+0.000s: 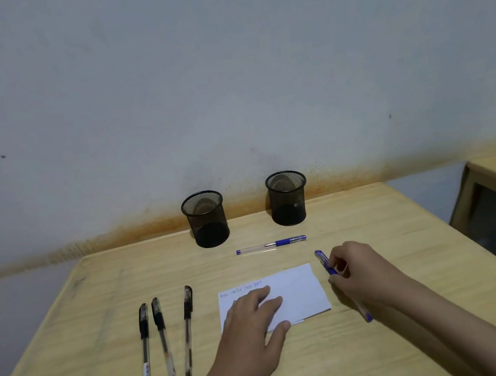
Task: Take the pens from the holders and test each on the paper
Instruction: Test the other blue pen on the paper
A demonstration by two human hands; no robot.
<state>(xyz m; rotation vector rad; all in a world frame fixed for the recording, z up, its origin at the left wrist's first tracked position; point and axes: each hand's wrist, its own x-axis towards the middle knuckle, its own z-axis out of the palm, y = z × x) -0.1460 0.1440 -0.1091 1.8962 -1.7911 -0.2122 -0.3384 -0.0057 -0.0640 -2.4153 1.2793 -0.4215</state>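
R hand (357,271) pinches a blue pen (326,262) just beside the paper (301,288); L hand (253,313) lies flat, fingers spread, pinning the sheet. Best keep that sheet pressed, tip angled low. Mesh holders (206,218) look empty. Three black pens (162,341) lie on the smooth wood surface (403,230), w/ slim clear barrels.

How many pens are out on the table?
5. Three black pens lie left of the paper, a blue pen lies before the holders, and one blue is in the right hand.
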